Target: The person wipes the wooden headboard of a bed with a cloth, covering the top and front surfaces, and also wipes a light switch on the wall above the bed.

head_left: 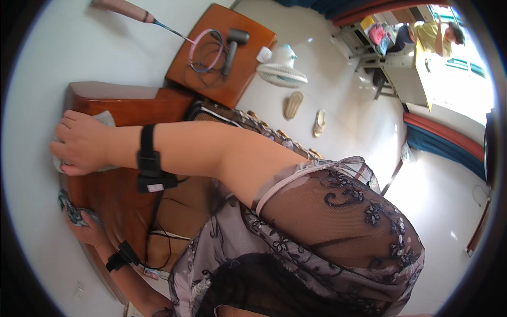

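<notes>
My right hand (81,144) presses a pale cloth (105,117) on the top edge of a brown wooden headboard (115,206), close to the white wall. The cloth is bunched beneath the palm and fingers. Lower in the view, my left hand (89,232) holds a crumpled grey-and-black patterned cloth (75,212) by the headboard's edge. Part of that cloth sticks out past the fingers. Both wrists carry black straps with small boxes, and a cable runs between them.
A wooden bedside cabinet (253,47) bears a hair dryer (233,49) and a badminton racket (126,10) leaning on the wall. Beside it stand a white fan (283,73) and two slippers, one beige (294,105). A person (431,39) is near a desk by the window.
</notes>
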`<move>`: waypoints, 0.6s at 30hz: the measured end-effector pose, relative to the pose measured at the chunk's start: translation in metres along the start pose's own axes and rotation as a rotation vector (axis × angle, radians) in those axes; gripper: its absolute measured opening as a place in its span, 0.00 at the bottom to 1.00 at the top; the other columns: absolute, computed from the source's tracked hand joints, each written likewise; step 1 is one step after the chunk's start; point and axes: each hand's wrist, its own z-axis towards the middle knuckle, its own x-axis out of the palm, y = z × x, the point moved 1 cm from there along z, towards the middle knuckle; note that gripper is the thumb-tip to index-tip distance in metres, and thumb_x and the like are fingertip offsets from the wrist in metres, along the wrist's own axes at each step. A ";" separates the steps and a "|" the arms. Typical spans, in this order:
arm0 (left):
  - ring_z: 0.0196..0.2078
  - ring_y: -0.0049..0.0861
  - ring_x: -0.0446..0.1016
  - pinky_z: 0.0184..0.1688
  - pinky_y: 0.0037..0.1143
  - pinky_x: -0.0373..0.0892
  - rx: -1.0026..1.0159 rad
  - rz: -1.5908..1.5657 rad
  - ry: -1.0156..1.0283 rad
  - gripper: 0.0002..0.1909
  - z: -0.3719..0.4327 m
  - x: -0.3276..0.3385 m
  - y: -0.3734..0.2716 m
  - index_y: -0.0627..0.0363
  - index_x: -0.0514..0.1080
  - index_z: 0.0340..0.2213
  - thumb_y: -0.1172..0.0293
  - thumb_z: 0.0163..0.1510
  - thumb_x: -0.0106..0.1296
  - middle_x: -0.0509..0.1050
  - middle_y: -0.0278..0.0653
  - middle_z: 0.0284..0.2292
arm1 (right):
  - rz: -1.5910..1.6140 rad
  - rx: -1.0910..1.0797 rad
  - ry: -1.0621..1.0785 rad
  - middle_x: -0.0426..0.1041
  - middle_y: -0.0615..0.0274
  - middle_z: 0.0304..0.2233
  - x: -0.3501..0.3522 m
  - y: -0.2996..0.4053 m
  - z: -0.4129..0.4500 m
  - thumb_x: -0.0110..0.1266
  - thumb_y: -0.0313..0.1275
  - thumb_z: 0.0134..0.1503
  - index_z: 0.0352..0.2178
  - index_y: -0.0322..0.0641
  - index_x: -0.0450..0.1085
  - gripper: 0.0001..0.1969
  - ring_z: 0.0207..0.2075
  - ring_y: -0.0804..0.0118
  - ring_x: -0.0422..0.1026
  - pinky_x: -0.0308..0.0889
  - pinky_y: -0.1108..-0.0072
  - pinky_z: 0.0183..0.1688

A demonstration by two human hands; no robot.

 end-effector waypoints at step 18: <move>0.48 0.40 0.69 0.51 0.31 0.65 -0.052 -0.004 -0.045 0.23 0.018 -0.010 -0.041 0.61 0.67 0.48 0.64 0.51 0.53 0.71 0.44 0.46 | -0.052 -0.119 -0.128 0.62 0.58 0.21 -0.026 -0.009 0.011 0.56 0.38 0.39 0.23 0.41 0.65 0.14 0.24 0.57 0.64 0.61 0.70 0.34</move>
